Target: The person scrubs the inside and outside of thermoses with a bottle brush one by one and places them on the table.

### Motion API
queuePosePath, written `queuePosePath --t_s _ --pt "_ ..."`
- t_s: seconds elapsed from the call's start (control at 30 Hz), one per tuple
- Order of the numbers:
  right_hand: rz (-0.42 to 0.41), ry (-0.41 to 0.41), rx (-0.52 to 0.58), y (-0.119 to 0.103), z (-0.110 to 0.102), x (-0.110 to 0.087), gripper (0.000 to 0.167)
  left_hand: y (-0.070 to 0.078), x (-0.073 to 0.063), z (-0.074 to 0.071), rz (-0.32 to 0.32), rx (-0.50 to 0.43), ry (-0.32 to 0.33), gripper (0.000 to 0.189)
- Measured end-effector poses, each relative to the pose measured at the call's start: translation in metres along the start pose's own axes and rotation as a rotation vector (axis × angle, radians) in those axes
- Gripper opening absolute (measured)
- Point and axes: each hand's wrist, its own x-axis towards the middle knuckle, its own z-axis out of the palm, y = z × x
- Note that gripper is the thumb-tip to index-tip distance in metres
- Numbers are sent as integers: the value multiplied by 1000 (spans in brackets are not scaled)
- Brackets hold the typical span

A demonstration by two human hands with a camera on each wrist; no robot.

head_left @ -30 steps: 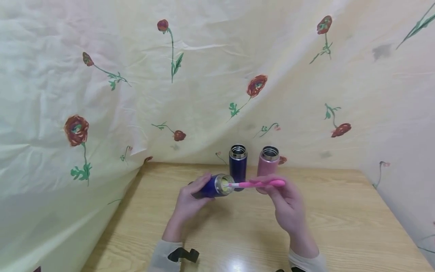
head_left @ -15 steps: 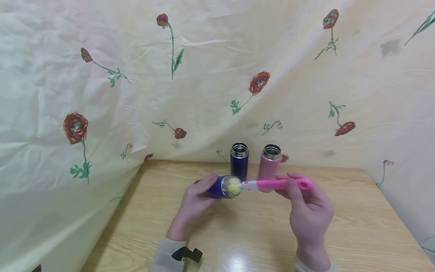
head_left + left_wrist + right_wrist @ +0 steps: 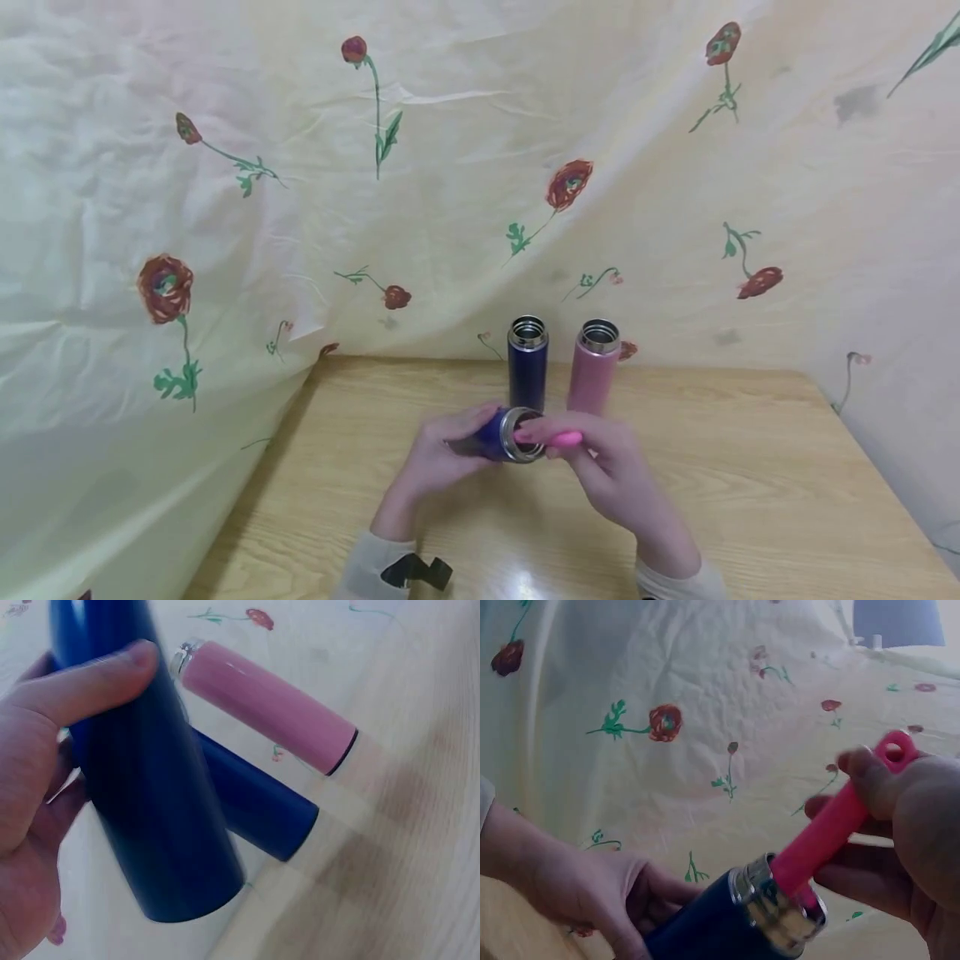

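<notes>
A dark blue steel flask [image 3: 165, 817], lidless and tilted with its mouth to the right, is gripped by my left hand [image 3: 442, 450] above the table. My right hand [image 3: 615, 471] holds a pink-handled bottle brush [image 3: 825, 836] by its handle, fingers curled round it near the looped end. The brush's head is inside the flask and hidden; only the pink handle sticks out of the steel mouth. Behind the hands a second blue flask [image 3: 528, 367] and a pink flask [image 3: 592, 371] stand upright without lids.
A wood-grain table [image 3: 735, 467] lies under the hands. A pale cloth [image 3: 450, 208] with red flowers hangs behind it and along the sides.
The brush, whose yellow sponge head was at the flask's mouth half a second ago, has gone deep inside. My right hand moved left; the held flask shifted slightly right and down.
</notes>
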Motion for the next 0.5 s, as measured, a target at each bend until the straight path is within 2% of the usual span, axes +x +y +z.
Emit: queuePosePath --t_s 0.1,0.23,0.33,0.4,0.5 --pt "54 -8 -36 7 4 -4 43 2 -1 1 -46 -2 -38 85" --pt "78 45 17 9 8 -5 41 4 -1 1 -88 27 13 78" --pt "81 133 55 9 20 -2 38 3 -2 1 -98 53 61 77" --pt "95 211 37 10 28 -1 37 2 -2 2 -121 61 88 77" --pt "174 325 12 10 33 0 33 -2 -3 3 -167 84 123 76"
